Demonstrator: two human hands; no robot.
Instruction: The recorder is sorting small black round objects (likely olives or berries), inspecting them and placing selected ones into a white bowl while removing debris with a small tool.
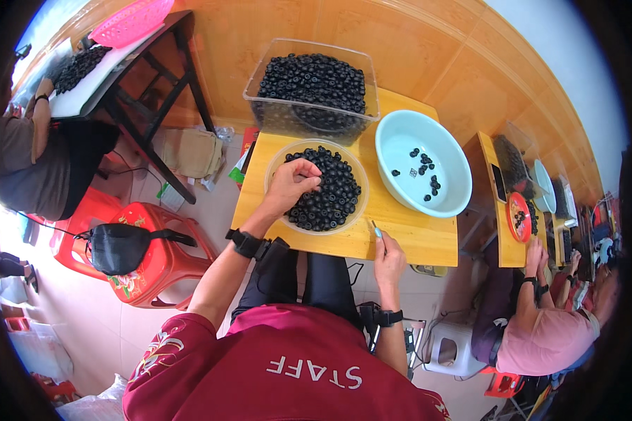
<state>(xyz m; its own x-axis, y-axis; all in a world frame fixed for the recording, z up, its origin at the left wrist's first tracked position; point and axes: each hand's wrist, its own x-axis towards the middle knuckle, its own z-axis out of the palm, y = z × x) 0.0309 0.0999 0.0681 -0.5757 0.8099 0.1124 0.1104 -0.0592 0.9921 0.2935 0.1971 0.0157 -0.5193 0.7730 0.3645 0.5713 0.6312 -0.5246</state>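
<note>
Small round black pieces (337, 191), bead-like and many with a hole or ring on top, fill a shallow clear round tub (361, 172) on the yellow wooden table. Over this tub is my left hand (295, 186), its thumb and fingertips pinched together. Whatever lies between those fingertips is too small to make out. At the table's near edge, my right hand (389, 261) is closed around a slim tool (377, 230) with a light blue part and a thin tip pointing up and away from me. The tool's exact kind does not show.
Behind the tub stands a clear rectangular bin (309, 123) heaped with black pieces. To its right, a pale blue basin (400, 189) holds several. Red stools (147, 245) stand at left. Other people work at a dark-framed table (91, 98) and another yellow table (495, 189).
</note>
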